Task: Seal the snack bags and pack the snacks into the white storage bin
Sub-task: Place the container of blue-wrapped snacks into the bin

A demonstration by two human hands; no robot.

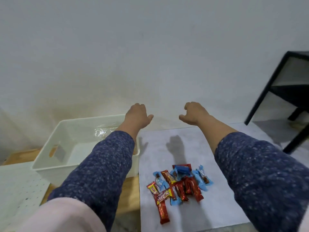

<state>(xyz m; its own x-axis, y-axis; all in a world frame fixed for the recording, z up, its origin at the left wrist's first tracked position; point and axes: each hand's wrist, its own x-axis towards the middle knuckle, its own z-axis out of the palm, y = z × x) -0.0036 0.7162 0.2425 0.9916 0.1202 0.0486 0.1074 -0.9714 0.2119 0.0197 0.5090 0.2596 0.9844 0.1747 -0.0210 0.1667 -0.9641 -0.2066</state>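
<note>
A white storage bin (50,144) stands at the left, with something clear and shiny (103,130) lying inside near its far wall. A pile of several small wrapped snacks (178,186), red and blue, lies on a pale grey mat (217,206) in front of me. My left hand (137,115) is stretched out above the bin's far right corner, fingers curled down, holding nothing. My right hand (194,113) reaches forward past the mat's far edge, fingers loosely curled, also holding nothing. Both arms wear blue speckled sleeves.
A white wall (150,56) rises close behind the table. A black metal shelf frame (274,84) stands at the right. A wooden surface (128,195) shows between bin and mat, and a white dotted cloth (18,190) lies at the lower left.
</note>
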